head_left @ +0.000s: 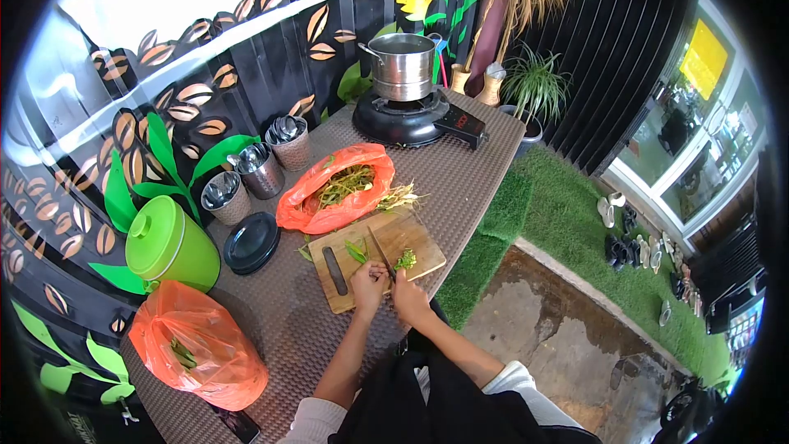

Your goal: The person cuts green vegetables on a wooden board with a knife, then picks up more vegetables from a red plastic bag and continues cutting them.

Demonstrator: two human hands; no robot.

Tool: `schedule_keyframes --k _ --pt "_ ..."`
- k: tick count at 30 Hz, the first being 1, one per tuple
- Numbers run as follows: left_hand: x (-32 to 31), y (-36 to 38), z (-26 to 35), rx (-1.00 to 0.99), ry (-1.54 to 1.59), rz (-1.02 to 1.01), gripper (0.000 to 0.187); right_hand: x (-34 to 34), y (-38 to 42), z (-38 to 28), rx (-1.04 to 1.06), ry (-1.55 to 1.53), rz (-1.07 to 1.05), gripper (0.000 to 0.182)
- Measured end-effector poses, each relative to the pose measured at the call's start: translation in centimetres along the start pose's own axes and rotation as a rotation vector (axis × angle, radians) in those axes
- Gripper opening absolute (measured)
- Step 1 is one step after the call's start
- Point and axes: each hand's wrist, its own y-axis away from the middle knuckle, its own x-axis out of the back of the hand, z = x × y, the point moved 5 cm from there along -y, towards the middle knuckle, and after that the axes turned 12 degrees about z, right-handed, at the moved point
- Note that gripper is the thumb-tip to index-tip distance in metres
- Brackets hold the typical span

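On the wooden cutting board my right hand is closed around the handle of a knife. The knife's narrow blade points away from me across the board. Close beside it, my left hand is closed, its fingers pinched on green leaves that stick out beyond them. To the right of the blade lies a small heap of cut greens. An open orange plastic bag full of leafy stalks stands just behind the board, with some stalk ends spilling out on its right.
A steel pot sits on a black portable stove at the table's far end. Cutlery cups, dark plates, a green jug and another orange bag line the left side. A phone lies near the front edge.
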Motion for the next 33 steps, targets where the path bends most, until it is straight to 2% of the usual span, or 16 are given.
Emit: schedule_keyframes --k 7,10,16,18,22,24,25,29,31,33 --pt "0.3 0.0 -1.3 0.024 -0.050 0.021 0.014 1.0 0.7 0.3 0.059 -0.045 -0.012 0.033" --pt "0.0 -0.1 -1.4 0.039 0.051 -0.026 0.014 0.7 1.5 -0.1 0.023 0.002 0.039 0.034" --pt "0.4 0.4 -0.2 0.005 0.015 0.010 0.010 1.2 -0.2 0.7 0.000 0.067 0.067 0.034" --pt "0.3 0.5 0.1 -0.118 -0.093 0.032 0.006 1.8 -0.6 1.3 -0.004 0.068 0.053 0.034" --pt "1.6 -0.6 0.9 -0.112 -0.164 0.049 0.011 1.5 -0.5 1.5 -0.002 0.057 0.073 0.036" --pt "3.0 -1.8 4.1 -0.542 -0.409 0.198 0.021 1.3 -0.4 1.5 -0.008 0.055 0.071 0.037" --pt "3.3 -2.6 3.9 -0.463 -0.392 0.158 0.025 1.3 -0.4 1.4 -0.014 0.052 0.069 0.037" --pt "3.6 -4.6 2.9 -0.489 -0.522 0.056 0.022 1.5 -0.4 1.3 -0.025 0.057 0.047 0.038" --pt "2.8 -5.2 2.0 -0.508 -0.693 -0.077 0.015 1.5 -0.4 1.4 -0.026 0.053 0.048 0.039" --pt "2.4 -5.5 1.7 -0.524 -0.743 -0.122 0.012 1.5 -0.3 1.4 -0.025 0.046 0.050 0.039"
